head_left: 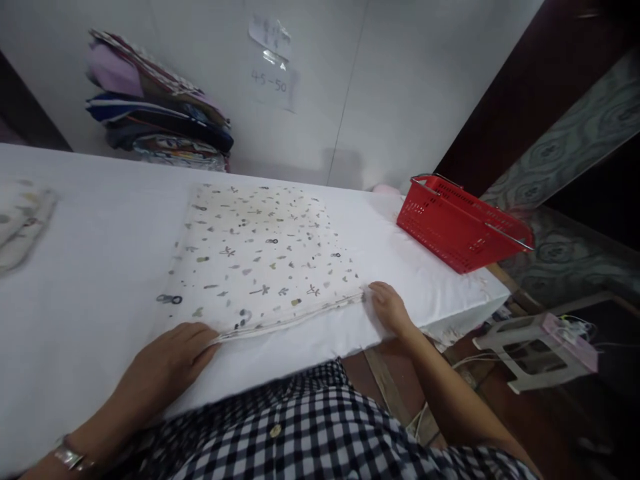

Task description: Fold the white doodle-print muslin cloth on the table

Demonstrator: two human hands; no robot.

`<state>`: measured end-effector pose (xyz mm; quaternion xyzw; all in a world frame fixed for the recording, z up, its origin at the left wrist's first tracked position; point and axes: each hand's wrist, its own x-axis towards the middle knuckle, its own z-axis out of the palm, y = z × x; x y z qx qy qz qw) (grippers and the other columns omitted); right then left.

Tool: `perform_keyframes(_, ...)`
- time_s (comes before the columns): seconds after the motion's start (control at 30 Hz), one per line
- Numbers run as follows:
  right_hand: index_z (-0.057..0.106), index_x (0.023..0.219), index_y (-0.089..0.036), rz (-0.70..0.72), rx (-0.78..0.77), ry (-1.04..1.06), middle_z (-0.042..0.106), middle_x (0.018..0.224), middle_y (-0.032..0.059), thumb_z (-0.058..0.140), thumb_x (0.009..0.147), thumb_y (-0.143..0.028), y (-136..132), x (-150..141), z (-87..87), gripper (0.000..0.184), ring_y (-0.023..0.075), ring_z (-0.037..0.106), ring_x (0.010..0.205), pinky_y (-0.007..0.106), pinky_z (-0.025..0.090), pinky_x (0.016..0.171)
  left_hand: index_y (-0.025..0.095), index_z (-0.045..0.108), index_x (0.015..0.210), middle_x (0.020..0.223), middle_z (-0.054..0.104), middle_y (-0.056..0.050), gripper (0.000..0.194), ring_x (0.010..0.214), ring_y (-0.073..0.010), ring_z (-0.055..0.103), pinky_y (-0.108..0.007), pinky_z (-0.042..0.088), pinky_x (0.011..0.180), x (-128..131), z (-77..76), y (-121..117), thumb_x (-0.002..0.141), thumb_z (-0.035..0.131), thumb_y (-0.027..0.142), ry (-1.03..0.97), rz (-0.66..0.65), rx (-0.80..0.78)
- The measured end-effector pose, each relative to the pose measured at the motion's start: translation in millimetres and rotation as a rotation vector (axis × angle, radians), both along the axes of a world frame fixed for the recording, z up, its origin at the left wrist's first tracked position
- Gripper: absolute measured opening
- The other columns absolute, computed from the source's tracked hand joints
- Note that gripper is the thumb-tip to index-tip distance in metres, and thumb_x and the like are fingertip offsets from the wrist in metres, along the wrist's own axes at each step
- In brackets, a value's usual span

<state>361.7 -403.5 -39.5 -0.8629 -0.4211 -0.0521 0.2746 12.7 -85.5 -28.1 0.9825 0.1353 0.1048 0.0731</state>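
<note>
A white cloth printed with small grey and yellow motifs (270, 247) lies flat on the white-covered table. Its near edge shows several layers, one over another. At the left near corner, my left hand (175, 353) is closed on that edge, fingers above and thumb at the side. My right hand (387, 303) pinches the right end of the same edge, its fingertips partly hidden. Between the hands the edge runs slightly slanted, rising toward the right.
Another folded printed cloth (23, 220) lies at the far left of the table (95, 267). Folded fabrics (160, 107) are stacked against the wall. A red basket (460, 227) stands at the table's right end. Below it is a stool (540, 347) with cables.
</note>
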Motion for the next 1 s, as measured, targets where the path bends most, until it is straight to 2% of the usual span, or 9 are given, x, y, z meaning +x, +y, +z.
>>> perform_keyframes(0.1, 0.067, 0.103, -0.017, -0.152, 0.116, 0.299, 0.069, 0.103, 0.0088, 0.049, 0.081, -0.028, -3.6, 3.6, 1.6, 0.030, 0.0199, 0.063, 0.093, 0.036, 0.049, 0.086, 0.025, 0.065, 0.087, 0.093, 0.068, -0.002, 0.026, 0.089, -0.0220, 0.060, -0.037, 0.050, 0.078, 1.8, 1.9, -1.0, 0.088, 0.041, 0.037, -0.031, -0.005, 0.016)
perform_keyframes(0.17, 0.068, 0.099, -0.017, -0.169, 0.140, 0.380, 0.070, 0.100, 0.0083, 0.051, 0.081, -0.032, -1.3, 3.5, 2.2, 0.029, 0.0194, 0.063, 0.090, 0.034, 0.049, 0.083, 0.024, 0.065, 0.088, 0.092, 0.068, -0.002, 0.026, 0.088, -0.0229, 0.061, -0.039, 0.051, 0.078, 2.5, 1.4, -2.3, 0.087, 0.043, 0.038, -0.062, 0.014, 0.008)
perform_keyframes(0.33, 0.070, 0.097, -0.018, -0.099, 0.080, 0.347, 0.070, 0.099, 0.0065, 0.052, 0.080, -0.032, 5.6, 3.3, 1.3, 0.028, 0.0188, 0.062, 0.091, 0.034, 0.047, 0.084, 0.024, 0.067, 0.090, 0.093, 0.069, -0.004, 0.027, 0.090, -0.0251, 0.062, -0.041, 0.051, 0.081, 0.8, -5.7, -5.4, 0.085, 0.045, 0.039, -0.128, 0.069, -0.006)
perform_keyframes(0.43, 0.070, 0.097, -0.019, -0.082, 0.060, 0.333, 0.070, 0.097, 0.0064, 0.053, 0.081, -0.032, 7.9, 4.0, 2.4, 0.028, 0.0182, 0.062, 0.088, 0.032, 0.046, 0.083, 0.023, 0.067, 0.091, 0.095, 0.069, -0.005, 0.029, 0.091, -0.0256, 0.062, -0.042, 0.050, 0.082, -0.9, -8.4, -6.3, 0.086, 0.044, 0.039, -0.125, 0.070, -0.015)
perform_keyframes(0.57, 0.071, 0.096, -0.019, 0.014, 0.031, 0.244, 0.069, 0.095, 0.0066, 0.050, 0.083, -0.031, 11.9, 5.4, 7.4, 0.028, 0.0181, 0.061, 0.088, 0.032, 0.045, 0.083, 0.020, 0.067, 0.093, 0.094, 0.069, -0.007, 0.030, 0.091, -0.0254, 0.061, -0.041, 0.049, 0.083, -1.1, -8.7, -6.9, 0.086, 0.044, 0.038, -0.125, 0.062, 0.001)
perform_keyframes(0.73, 0.071, 0.096, -0.019, -0.046, 0.022, 0.419, 0.070, 0.098, 0.0065, 0.052, 0.082, -0.037, 19.6, 9.1, 11.7, 0.030, 0.0192, 0.062, 0.091, 0.033, 0.044, 0.086, 0.021, 0.066, 0.092, 0.094, 0.069, -0.006, 0.029, 0.090, -0.0243, 0.061, -0.041, 0.050, 0.082, 0.1, -5.2, -8.5, 0.088, 0.043, 0.037, -0.103, 0.059, 0.021)
perform_keyframes(0.87, 0.070, 0.095, -0.017, -0.111, 0.019, 0.574, 0.069, 0.079, 0.0032, 0.056, 0.077, -0.046, 25.9, 12.9, 11.6, 0.037, 0.0171, 0.060, 0.076, 0.029, 0.046, 0.070, 0.020, 0.066, 0.094, 0.095, 0.069, -0.006, 0.027, 0.091, -0.0236, 0.061, -0.039, 0.050, 0.082, -0.2, -2.5, -10.1, 0.088, 0.045, 0.035, -0.092, 0.071, 0.025)
perform_keyframes(1.0, 0.067, 0.098, -0.015, -0.155, 0.036, 0.671, 0.058, 0.061, -0.0029, 0.060, 0.072, -0.044, 31.3, 14.3, 15.5, 0.040, 0.0107, 0.049, 0.055, 0.023, 0.037, 0.052, 0.021, 0.066, 0.093, 0.094, 0.068, -0.007, 0.026, 0.088, -0.0230, 0.061, -0.036, 0.049, 0.080, -1.9, -5.3, -9.8, 0.088, 0.046, 0.035, -0.129, 0.058, 0.030)
